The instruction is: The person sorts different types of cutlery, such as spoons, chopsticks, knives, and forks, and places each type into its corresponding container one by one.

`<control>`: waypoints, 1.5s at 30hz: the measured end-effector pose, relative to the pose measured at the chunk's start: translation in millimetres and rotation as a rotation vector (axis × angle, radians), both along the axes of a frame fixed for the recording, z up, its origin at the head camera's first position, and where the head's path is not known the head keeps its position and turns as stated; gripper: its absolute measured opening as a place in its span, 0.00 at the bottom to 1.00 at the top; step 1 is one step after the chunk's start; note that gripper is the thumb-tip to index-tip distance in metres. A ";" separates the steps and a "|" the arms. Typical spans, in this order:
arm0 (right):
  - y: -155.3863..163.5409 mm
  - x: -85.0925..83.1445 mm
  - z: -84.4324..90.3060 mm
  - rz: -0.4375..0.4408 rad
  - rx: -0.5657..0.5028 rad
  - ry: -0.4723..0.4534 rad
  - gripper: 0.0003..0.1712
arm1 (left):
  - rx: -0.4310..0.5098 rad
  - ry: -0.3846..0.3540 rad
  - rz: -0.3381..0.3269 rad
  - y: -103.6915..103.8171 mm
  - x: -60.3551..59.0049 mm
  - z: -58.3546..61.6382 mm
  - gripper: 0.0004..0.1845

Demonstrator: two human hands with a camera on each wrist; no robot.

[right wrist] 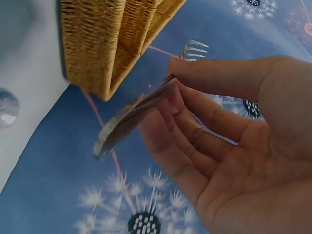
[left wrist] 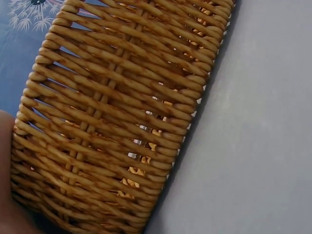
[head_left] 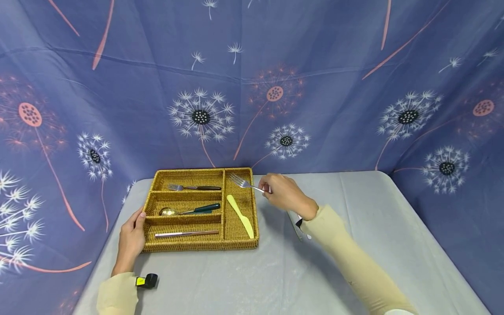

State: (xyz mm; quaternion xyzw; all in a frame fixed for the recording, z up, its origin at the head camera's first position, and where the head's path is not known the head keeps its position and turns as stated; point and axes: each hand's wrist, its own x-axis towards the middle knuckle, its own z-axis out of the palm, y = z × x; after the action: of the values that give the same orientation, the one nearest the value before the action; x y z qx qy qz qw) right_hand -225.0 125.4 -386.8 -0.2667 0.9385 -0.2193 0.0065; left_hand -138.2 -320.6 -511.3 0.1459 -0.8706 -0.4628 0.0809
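Note:
My right hand (head_left: pixel 286 192) pinches a silver fork (head_left: pixel 243 182) by its handle. The fork's tines hang over the top of the right compartment of a woven wicker cutlery tray (head_left: pixel 201 246); in the right wrist view the thumb and fingers press on the flat handle (right wrist: pixel 126 119). On the tray's left side, my left hand (head_left: pixel 131 236) holds the wall, thumb at the rim. Below the fork, a yellow plastic knife (head_left: pixel 241 216) lies in that compartment. The left compartments hold a black-handled fork (head_left: pixel 197 187), a gold-bowled spoon (head_left: pixel 168 211) with a dark green handle, and chopsticks (head_left: pixel 187 233).
Several slim utensils (head_left: pixel 294 223) lie on the pale tablecloth (head_left: pixel 374 227), partly hidden beneath the right wrist. A shiny rounded piece (right wrist: pixel 7 108) shows at the left of the right wrist view. A blue dandelion-print cloth (head_left: pixel 334 87) hangs behind the table.

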 end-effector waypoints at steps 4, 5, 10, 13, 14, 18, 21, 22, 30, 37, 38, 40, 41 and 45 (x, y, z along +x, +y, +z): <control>-16.4 -12.1 -0.2 0.049 0.021 0.031 0.09 | 0.006 0.004 0.012 0.3 -0.5 -0.6 0.32; -20.5 -15.1 -1.0 0.061 0.027 0.039 0.11 | 0.007 0.004 0.016 0.3 -0.4 -0.7 0.32; -43.3 -28.5 -6.5 0.104 0.045 0.047 0.15 | 0.006 0.005 0.020 0.6 0.5 0.7 0.32; -59.0 -35.4 -9.2 0.124 0.072 0.041 0.17 | 0.001 0.011 0.018 0.8 0.4 1.5 0.32; -64.5 -37.5 -9.7 0.130 0.082 0.042 0.18 | 0.001 0.011 0.017 0.9 0.4 1.7 0.32; -85.3 -45.3 -9.0 0.158 0.127 0.052 0.21 | 0.002 0.007 0.007 1.7 -0.1 2.1 0.32; -99.5 -51.0 -9.2 0.179 0.138 0.026 0.22 | 0.001 0.007 0.008 2.0 -0.2 2.3 0.32; -104.1 -52.8 -9.9 0.185 0.137 0.014 0.22 | 0.001 0.009 0.013 2.0 0.0 2.5 0.32; -135.5 -66.1 -19.9 0.207 0.110 -0.062 0.17 | -0.002 0.020 0.027 2.3 -0.2 2.9 0.31; -159.3 -75.6 -24.8 0.236 0.099 -0.049 0.25 | 0.010 0.009 0.020 1.8 1.6 2.5 0.32; -162.3 -76.6 -25.2 0.237 0.099 -0.049 0.27 | 0.009 0.011 0.018 1.7 1.6 2.6 0.32; -168.4 -78.8 -26.5 0.240 0.109 -0.044 0.29 | 0.006 0.017 0.018 1.7 1.2 2.7 0.32; -171.2 -80.0 -27.4 0.239 0.110 -0.041 0.29 | 0.003 0.021 0.020 1.8 1.1 2.9 0.32; -182.5 -84.0 -30.8 0.239 0.131 -0.040 0.31 | 0.000 0.021 0.022 2.6 0.8 3.0 0.32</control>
State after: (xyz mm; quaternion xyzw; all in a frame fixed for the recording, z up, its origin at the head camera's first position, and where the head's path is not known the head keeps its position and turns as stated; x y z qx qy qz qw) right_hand -309.1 -57.1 -417.6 -0.3714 0.9119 -0.1605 0.0685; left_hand -137.4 -318.0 -508.4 0.1503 -0.8681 -0.4634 0.0951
